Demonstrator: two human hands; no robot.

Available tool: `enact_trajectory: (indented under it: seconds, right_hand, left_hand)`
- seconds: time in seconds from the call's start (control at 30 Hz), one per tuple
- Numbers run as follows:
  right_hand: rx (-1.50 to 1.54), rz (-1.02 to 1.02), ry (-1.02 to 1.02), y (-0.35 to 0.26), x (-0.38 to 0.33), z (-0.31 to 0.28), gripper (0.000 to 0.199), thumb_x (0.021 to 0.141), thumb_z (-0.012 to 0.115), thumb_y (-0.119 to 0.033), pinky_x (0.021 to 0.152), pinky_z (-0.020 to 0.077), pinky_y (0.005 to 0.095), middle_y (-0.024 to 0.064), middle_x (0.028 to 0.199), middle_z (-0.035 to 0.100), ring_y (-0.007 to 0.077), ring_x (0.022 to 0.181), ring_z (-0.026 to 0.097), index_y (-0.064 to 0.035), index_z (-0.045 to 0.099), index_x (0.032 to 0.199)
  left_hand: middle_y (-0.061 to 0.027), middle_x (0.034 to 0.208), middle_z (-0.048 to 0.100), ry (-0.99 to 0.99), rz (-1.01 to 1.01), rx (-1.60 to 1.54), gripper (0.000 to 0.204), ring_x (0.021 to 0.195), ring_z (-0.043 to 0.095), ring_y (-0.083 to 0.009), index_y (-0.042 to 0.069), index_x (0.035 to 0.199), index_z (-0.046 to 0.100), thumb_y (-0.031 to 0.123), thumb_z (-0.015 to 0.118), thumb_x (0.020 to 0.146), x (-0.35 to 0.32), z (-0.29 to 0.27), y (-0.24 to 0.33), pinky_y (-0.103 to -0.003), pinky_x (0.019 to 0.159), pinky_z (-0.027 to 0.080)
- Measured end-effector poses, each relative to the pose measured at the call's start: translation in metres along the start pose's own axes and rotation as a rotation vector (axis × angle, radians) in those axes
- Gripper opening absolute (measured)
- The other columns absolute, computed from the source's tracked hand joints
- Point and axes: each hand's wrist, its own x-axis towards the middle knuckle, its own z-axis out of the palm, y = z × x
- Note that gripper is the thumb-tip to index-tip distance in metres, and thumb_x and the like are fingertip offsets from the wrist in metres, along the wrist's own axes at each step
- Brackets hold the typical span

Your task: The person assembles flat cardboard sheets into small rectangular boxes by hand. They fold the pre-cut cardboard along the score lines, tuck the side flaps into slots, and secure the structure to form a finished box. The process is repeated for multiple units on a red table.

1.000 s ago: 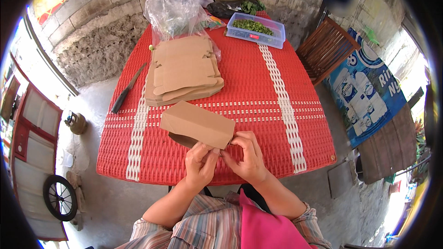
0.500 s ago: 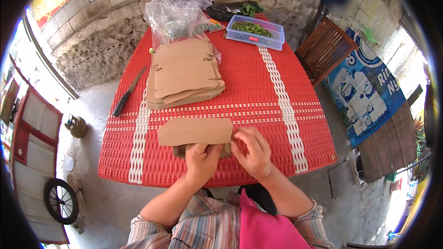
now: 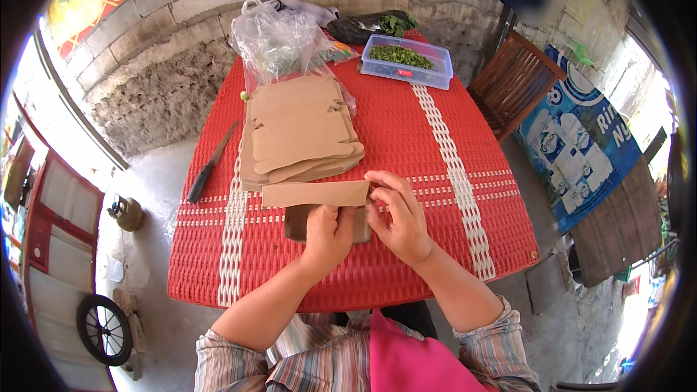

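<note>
A brown cardboard box (image 3: 296,223), partly folded up, stands near the front edge of the red woven table. Its far panel (image 3: 312,194) rises as a narrow strip seen almost edge-on. My left hand (image 3: 328,236) is closed on the near side of the box, with fingertips hidden inside it. At the right end, the curled fingers of my right hand (image 3: 399,221) pinch the corner by the raised panel. Just beyond lies a stack of flat brown cardboard box blanks (image 3: 301,123).
A knife (image 3: 210,163) with a dark handle lies left of the stack. Behind are a clear plastic bag (image 3: 272,40), a dark plastic bag (image 3: 356,27) and a clear tub (image 3: 428,80) of chopped greens. A wooden chair (image 3: 512,83) stands beyond the table's right side.
The box's raised panel has tilted and shows a narrower face, uncovering more of the box's inside. My hands still grip the box. The whole view has shifted slightly.
</note>
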Motion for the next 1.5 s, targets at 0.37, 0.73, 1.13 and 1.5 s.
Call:
enact_trajectory:
  seconds: [0.37,0.73,1.13,1.5]
  right_hand:
    - [-0.163,0.152,0.117,0.015,-0.007,-0.01,0.029,0.079,0.068,0.01,0.065,0.0533,0.0391,0.0203,0.11,0.066,0.0356,0.083,0.067,-0.0006,0.049,0.097]
    - [-0.184,0.198,0.152,0.027,-0.011,-0.014,0.027,0.082,0.061,0.015,0.07,0.0531,0.0379,0.0195,0.105,0.066,0.0342,0.083,0.066,0.0026,0.052,0.104]
    - [-0.046,0.372,0.028,0.028,-0.007,-0.009,0.049,0.095,0.044,0.013,0.099,0.0442,0.044,0.0254,0.129,0.049,0.0371,0.104,0.057,0.0033,0.035,0.142]
    - [-0.029,0.431,0.057,0.024,-0.006,-0.001,0.042,0.1,0.048,0.004,0.093,0.0464,0.0447,0.0244,0.125,0.049,0.0343,0.097,0.061,0.0028,0.035,0.14]
  left_hand:
    - [-0.0138,0.101,0.072,-0.157,0.042,0.02,0.022,0.087,0.07,-0.0276,0.001,0.115,0.065,0.0,0.06,0.094,-0.002,-0.003,0.031,-0.036,0.08,0.055]
    - [-0.0138,0.097,0.068,0.075,0.587,0.381,0.034,0.087,0.066,-0.0287,-0.003,0.11,0.065,-0.008,0.064,0.077,0.0,-0.041,0.031,-0.037,0.078,0.052]
    - [-0.0185,0.143,0.048,-0.034,-0.185,-0.102,0.053,0.13,0.048,-0.0259,-0.002,0.154,0.024,0.011,0.04,0.105,0.013,-0.024,0.01,-0.037,0.11,0.036]
    - [-0.0067,0.134,0.054,-0.064,-0.262,-0.747,0.041,0.123,0.05,-0.0122,0.001,0.149,0.036,0.017,0.031,0.111,0.01,-0.015,-0.007,-0.03,0.108,0.036]
